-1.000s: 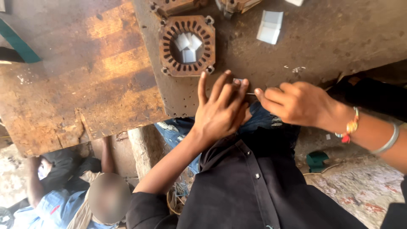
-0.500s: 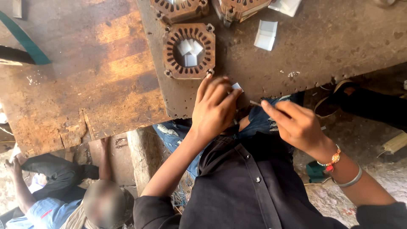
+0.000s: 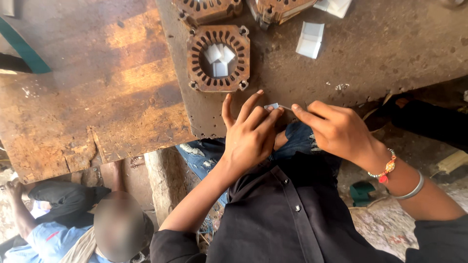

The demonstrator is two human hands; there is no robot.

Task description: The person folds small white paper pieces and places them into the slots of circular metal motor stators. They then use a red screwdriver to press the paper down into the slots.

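Pinching a small white paper strip (image 3: 273, 105) between both hands, we kept our left hand (image 3: 249, 136) and right hand (image 3: 336, 129) closed on it at the workbench (image 3: 380, 63) edge, just below the rusty stator core (image 3: 218, 58).

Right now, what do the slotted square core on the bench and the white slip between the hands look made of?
Slotted core: looks like stacked steel, matte rust-brown, corner bolts showing. White slip: probably thin insulation paper or film, flat and pale, pinched between left hand and right hand; too small to be sure.
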